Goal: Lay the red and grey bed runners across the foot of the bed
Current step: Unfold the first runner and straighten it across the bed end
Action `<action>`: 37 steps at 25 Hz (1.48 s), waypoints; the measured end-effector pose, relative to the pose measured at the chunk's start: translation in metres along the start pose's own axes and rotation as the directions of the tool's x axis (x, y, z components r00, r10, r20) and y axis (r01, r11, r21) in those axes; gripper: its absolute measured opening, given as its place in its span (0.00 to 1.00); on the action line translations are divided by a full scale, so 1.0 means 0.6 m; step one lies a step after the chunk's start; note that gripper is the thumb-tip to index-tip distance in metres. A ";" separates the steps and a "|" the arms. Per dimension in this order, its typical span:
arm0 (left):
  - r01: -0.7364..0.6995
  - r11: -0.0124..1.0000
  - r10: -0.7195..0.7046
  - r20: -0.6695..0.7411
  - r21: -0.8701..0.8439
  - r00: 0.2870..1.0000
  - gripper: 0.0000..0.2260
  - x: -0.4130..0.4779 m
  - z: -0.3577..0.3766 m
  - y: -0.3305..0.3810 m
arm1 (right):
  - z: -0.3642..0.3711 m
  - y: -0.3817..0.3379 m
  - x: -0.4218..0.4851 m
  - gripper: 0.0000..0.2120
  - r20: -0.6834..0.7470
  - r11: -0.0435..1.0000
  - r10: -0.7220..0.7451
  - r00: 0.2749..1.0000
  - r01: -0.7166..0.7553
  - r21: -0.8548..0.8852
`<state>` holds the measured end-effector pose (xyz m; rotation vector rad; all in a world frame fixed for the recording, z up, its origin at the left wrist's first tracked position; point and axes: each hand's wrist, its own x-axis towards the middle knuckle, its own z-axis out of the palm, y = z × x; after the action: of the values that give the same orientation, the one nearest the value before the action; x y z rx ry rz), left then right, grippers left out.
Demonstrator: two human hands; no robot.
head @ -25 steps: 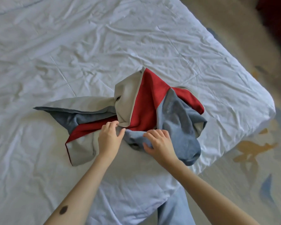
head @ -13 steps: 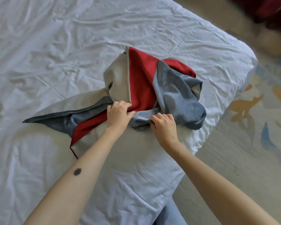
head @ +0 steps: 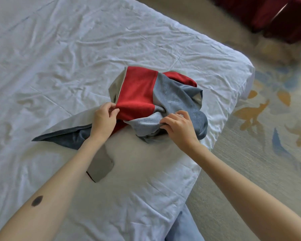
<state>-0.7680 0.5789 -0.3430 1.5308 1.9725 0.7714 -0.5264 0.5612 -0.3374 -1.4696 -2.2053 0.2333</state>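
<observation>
Pinching the red edge of the bed runners (head: 137, 91) with the left hand (head: 103, 120), gripping a grey fold with the right hand (head: 179, 126). Bunched in a heap just past both hands on the bed (head: 59, 58), with a grey tail off to the left.

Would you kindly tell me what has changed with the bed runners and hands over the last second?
The left hand has shifted up the bundle to pinch the edge of the red panel, which now lies wider and flatter. The right hand keeps its hold on the grey fold. The runners remain bunched on the white sheet, one grey tail trailing left.
</observation>
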 end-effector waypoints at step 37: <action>-0.014 0.969 0.024 -0.034 0.248 0.999 0.08 0.425 0.191 0.165 | 0.023 0.383 0.258 0.06 0.146 0.762 0.496 0.856 -0.509 0.400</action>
<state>-0.6778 0.8602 -0.3675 1.6893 2.1505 0.5802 -0.3917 0.7970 -0.3945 -1.7634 -1.5807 0.8663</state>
